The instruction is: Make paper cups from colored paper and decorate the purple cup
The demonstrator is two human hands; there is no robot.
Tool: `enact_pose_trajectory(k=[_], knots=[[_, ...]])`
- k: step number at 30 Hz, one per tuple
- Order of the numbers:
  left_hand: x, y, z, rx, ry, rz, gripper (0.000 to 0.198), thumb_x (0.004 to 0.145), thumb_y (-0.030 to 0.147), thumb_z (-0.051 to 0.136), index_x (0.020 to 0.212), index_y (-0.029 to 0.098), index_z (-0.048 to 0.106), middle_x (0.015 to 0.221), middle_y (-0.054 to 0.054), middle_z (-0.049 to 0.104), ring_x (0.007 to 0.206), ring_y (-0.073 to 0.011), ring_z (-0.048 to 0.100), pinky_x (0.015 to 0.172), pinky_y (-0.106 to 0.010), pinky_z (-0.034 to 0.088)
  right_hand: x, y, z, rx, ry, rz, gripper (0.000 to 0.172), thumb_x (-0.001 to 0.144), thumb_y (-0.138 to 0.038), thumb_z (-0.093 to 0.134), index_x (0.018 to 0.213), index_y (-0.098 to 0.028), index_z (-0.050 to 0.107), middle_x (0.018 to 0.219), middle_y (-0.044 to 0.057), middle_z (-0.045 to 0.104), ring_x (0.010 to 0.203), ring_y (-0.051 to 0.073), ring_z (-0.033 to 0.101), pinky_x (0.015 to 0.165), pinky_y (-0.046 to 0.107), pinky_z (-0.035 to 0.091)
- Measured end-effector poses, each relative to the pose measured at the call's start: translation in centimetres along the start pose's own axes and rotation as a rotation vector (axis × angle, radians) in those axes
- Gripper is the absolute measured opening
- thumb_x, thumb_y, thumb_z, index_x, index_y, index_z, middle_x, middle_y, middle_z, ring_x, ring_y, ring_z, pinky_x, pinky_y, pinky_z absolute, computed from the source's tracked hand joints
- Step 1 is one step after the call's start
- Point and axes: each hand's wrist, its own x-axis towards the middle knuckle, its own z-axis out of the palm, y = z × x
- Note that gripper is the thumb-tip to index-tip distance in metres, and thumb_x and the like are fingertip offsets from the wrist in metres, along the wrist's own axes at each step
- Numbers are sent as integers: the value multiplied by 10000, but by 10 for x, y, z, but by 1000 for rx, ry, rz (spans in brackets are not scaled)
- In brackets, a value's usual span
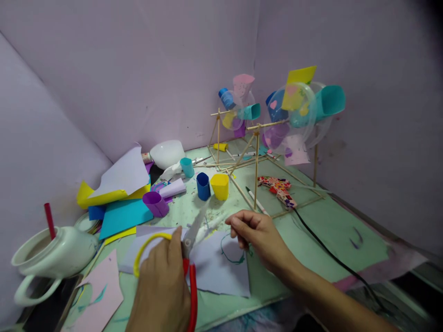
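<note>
Lilac walls (138,69) corner the green tabletop (304,258), white paper (214,272) lying on it! The left hand (161,281) clamps its fingers on scissors (194,233) above; the right hand (259,235) has fingertips together.

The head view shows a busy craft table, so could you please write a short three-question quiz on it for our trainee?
1. Which hand holds the scissors?
2. True or false: in the picture, the dark blue cup stands to the left of the yellow cup.
3. What colour is the stick that pokes up from the white pot?
A) green
B) red
C) yellow

Key:
1. The left hand.
2. True.
3. B.
</note>
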Motion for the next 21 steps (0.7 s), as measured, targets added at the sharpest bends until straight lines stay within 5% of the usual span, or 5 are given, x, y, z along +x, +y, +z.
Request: enact_pose_trajectory(k=[4, 6, 10, 15, 21], knots=[[5, 8, -3, 777, 282, 135, 502, 786, 117, 449, 1279, 26, 485, 891, -181, 561, 827, -344, 548, 681, -451, 426, -6, 7, -1, -91, 32, -21, 317, 706, -480, 575, 618, -177, 557, 426, -72, 420, 335, 59, 343, 346, 197, 218], [3, 13, 1, 932, 396, 173, 460, 816, 112, 452, 1267, 27, 477, 912, -180, 545, 851, -334, 549, 676, -415, 421, -9, 11, -2, -155, 10, -62, 360, 741, -499, 539, 562, -187, 518, 407, -73, 361, 349, 65, 315, 360, 210, 202], [-2, 20, 13, 991, 488, 182, 452, 849, 100, 442, 1297, 49, 424, 977, -191, 520, 953, -349, 536, 712, -417, 417, -9, 12, 4, -172, 44, -105, 541, 753, -577, 542, 412, -208, 342, 383, -71, 276, 383, 52, 251, 397, 225, 207], [-8, 23, 29, 974, 515, 222, 473, 846, 103, 467, 1312, 71, 397, 1065, -232, 508, 1026, -378, 516, 756, -451, 412, 3, 11, 23, -33, -80, 140, 490, 622, -644, 654, 642, -159, 584, 555, -15, 552, 378, 69, 449, 326, 189, 295], [-12, 25, 35, 967, 510, 234, 516, 821, 89, 498, 1325, 93, 393, 1125, -249, 502, 1046, -389, 507, 776, -472, 412, 7, 16, 34, -54, -74, 222, 423, 696, -506, 659, 494, -162, 519, 383, -51, 474, 311, 48, 412, 312, 166, 312]])
